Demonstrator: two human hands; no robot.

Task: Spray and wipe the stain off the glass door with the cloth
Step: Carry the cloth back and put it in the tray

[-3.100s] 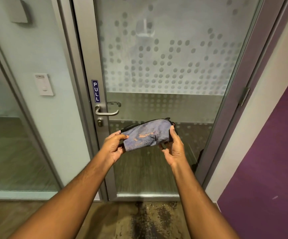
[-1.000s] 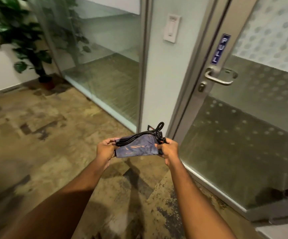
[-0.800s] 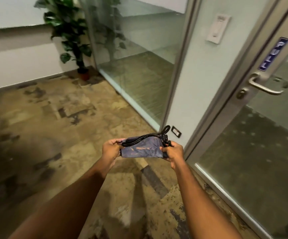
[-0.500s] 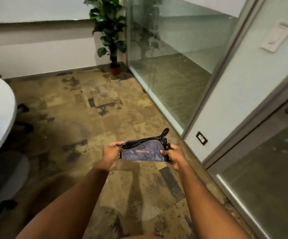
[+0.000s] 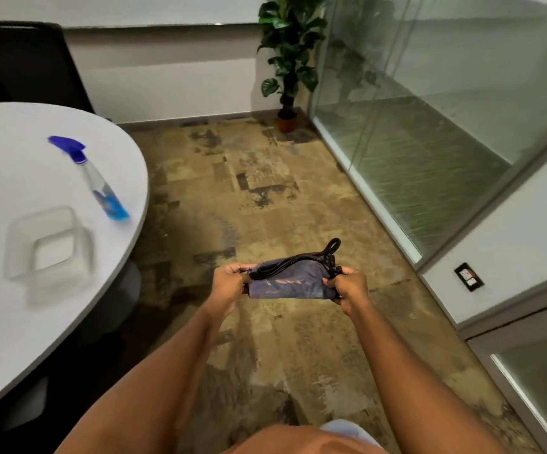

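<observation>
The view has swung away from the glass door (image 5: 541, 385), now only a sliver at the right edge, toward a round white worktop (image 5: 13, 309). Both hands, left (image 5: 229, 283) and right (image 5: 347, 288), pinch opposite ends of the folded blue-grey cloth with black cord trim (image 5: 290, 281), stretched between them over the floor. On the worktop stand a blue-capped clear spray bottle (image 5: 97, 183) and, nearer, a clear square container (image 5: 49, 247). Beyond the worktop, a potted plant (image 5: 290, 54) fills the corner.

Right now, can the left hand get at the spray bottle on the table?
Probably not yet: the left hand and right hand both grip the cloth. The spray bottle on the table stands unobstructed farther left.
</observation>
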